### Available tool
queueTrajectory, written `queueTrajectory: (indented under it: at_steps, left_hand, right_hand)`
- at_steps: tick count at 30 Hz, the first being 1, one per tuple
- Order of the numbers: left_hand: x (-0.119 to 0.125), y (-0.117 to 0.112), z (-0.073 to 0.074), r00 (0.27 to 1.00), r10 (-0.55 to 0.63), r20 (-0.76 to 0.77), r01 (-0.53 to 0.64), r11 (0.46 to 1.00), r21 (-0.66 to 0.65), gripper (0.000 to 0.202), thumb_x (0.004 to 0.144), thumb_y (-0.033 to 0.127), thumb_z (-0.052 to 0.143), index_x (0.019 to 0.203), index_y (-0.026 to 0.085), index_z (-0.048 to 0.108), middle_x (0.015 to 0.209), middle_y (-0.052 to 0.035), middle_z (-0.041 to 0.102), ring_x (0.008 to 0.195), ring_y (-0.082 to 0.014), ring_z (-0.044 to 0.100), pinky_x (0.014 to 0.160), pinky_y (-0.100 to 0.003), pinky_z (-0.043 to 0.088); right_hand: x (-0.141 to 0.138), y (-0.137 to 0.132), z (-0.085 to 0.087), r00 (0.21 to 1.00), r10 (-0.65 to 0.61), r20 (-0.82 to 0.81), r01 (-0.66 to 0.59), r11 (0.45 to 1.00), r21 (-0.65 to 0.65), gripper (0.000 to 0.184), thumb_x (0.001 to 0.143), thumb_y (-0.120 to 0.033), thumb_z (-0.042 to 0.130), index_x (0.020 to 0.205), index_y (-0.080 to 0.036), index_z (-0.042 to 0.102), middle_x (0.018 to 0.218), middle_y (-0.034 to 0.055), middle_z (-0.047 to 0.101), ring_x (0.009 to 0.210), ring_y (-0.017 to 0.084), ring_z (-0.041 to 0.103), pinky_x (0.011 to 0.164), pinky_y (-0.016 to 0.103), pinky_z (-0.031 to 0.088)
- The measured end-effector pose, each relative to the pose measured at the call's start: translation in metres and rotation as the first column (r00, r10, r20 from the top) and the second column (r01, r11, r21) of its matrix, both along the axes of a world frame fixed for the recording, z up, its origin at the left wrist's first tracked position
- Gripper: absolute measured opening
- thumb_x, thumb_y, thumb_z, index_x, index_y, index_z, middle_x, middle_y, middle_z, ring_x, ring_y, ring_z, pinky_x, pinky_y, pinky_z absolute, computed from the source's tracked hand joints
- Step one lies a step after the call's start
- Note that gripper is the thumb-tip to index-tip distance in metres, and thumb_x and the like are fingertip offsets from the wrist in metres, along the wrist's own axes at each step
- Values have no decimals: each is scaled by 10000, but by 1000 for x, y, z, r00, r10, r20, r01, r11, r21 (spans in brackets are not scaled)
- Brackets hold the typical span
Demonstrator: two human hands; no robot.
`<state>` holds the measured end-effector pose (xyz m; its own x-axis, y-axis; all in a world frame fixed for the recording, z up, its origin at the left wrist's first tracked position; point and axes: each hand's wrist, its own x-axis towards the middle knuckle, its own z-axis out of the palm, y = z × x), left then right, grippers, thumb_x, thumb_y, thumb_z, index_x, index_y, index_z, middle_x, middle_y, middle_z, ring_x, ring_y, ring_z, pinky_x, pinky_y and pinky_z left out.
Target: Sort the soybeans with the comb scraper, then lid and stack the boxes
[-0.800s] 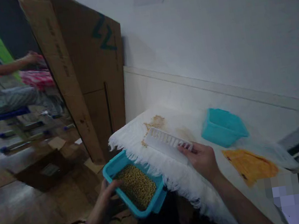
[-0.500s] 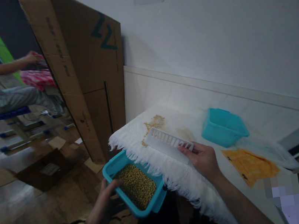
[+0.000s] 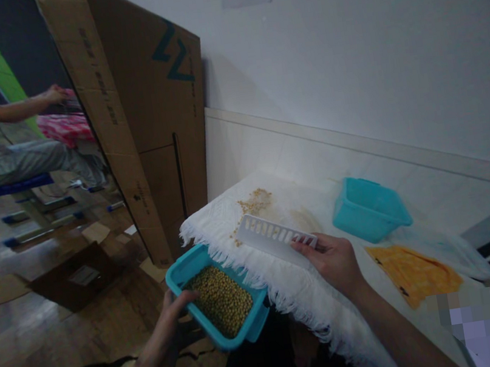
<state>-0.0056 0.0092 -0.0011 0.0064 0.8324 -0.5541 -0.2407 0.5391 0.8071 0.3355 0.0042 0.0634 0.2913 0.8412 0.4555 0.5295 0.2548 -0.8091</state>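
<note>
My left hand [image 3: 177,319] grips a teal plastic bin [image 3: 259,322] by its left rim, thumb over the edge. Soybeans [image 3: 223,300] lie inside the bin, which sits just under the table's fringed edge. In my right hand [image 3: 335,262] is a white slotted plastic tray [image 3: 271,238], held by its right end over the white tablecloth [image 3: 288,287]. Loose beans [image 3: 256,199] are scattered on the cloth past the tray's far left end. The fingers under the bin are partly hidden.
A second teal bin [image 3: 368,208] stands on the table at right, near an orange cloth [image 3: 417,274] and a clear plastic bag [image 3: 452,247]. A tall cardboard box [image 3: 147,118] rises at left. Beyond it a person [image 3: 2,134] sits. An opened carton [image 3: 72,277] lies on the floor.
The view has shifted slightly. The bin of soybeans has tilted or risen a little in my left hand. The slotted tray stays at nearly the same place over the cloth, turned slightly.
</note>
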Motion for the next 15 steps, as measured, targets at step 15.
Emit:
queueTrajectory:
  at_steps: [15]
  left_hand:
    - [-5, 3, -4, 1000, -1, 25, 1, 1000, 5, 683, 827, 506, 927, 1399, 342, 592, 1026, -14, 734, 810, -273, 796, 800, -447, 700]
  right_hand:
    - [-18, -4, 5, 1000, 1, 29, 0, 1000, -22, 336, 952, -535, 888, 889, -211, 953, 806, 65, 884, 689, 266, 813, 601, 311, 621]
